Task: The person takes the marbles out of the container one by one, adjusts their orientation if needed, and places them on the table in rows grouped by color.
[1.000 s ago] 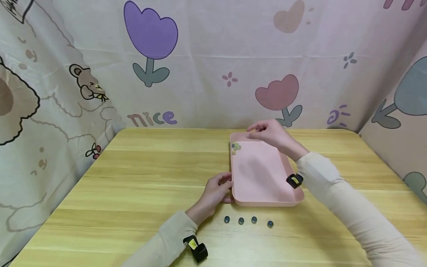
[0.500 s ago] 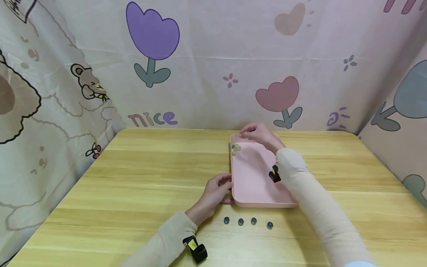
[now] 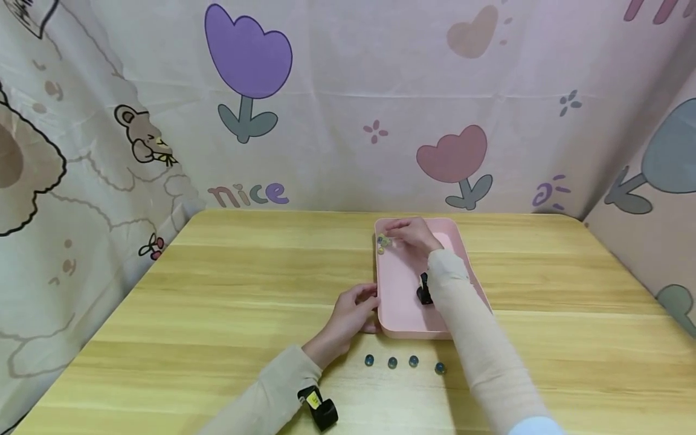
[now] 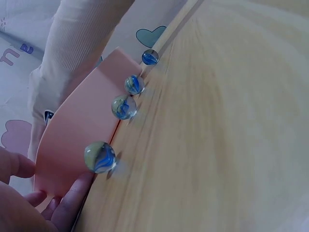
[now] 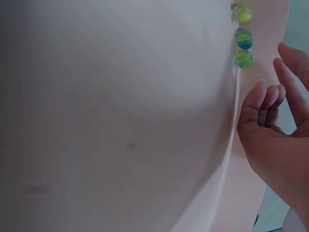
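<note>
"nice" [image 3: 248, 194] on bkgd cloth [image 3: 337, 66]

The table [image 3: 244, 278] bears a tray [image 3: 399, 296] and four marbles [image 3: 393, 363].

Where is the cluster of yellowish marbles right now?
In the head view, the cluster of yellowish marbles sits right of centre, in the far left corner of the pink tray, just beside the right hand.
</note>
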Tool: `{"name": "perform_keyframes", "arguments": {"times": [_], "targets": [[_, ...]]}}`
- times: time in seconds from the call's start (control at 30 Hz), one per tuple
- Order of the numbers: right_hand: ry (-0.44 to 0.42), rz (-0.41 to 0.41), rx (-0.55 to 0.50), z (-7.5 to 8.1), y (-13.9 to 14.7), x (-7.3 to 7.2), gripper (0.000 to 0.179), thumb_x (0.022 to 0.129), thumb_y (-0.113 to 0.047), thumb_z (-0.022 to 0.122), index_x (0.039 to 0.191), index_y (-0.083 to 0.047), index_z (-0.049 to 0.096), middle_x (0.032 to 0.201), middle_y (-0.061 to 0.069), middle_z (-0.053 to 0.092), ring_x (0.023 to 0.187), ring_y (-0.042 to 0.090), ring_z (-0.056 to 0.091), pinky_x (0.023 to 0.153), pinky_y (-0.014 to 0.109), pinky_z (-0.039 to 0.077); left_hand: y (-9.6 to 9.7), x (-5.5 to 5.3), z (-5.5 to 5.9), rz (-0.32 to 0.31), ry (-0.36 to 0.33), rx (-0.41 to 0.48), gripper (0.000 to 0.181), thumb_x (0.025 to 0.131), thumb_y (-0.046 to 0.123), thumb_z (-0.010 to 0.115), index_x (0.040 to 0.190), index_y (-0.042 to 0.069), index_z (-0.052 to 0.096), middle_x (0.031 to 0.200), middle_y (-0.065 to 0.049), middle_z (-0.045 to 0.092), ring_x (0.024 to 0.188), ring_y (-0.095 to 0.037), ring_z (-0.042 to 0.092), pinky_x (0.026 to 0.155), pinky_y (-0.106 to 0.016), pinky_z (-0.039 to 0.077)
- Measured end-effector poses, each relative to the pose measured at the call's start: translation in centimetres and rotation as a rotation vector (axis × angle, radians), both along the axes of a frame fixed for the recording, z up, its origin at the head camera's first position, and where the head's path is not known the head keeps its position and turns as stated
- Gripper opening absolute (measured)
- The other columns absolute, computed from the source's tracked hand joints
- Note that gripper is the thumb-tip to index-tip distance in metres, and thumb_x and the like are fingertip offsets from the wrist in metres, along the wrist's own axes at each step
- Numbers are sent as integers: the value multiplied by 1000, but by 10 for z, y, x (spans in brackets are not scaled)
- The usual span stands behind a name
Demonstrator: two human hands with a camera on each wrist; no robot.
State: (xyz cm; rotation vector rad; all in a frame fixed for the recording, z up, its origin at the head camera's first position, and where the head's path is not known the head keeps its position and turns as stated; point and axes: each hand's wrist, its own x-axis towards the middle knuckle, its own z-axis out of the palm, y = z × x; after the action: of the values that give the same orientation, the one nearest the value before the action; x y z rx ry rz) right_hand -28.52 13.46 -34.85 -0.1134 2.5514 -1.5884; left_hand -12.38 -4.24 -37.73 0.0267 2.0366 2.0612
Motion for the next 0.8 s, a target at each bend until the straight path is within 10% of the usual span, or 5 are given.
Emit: {"name": "perform_keyframes", "arguments": {"times": [0.8], "targets": [[-40, -102, -10, -5, -22, 0, 20, 84, -1, 71, 103, 4, 73, 110, 14, 69, 58, 6, 43, 52, 17, 36, 0, 0, -1, -7, 10, 14, 39, 95, 5, 55, 132, -6, 51, 122, -17, 56, 104, -27, 60, 61, -32, 61]]}}
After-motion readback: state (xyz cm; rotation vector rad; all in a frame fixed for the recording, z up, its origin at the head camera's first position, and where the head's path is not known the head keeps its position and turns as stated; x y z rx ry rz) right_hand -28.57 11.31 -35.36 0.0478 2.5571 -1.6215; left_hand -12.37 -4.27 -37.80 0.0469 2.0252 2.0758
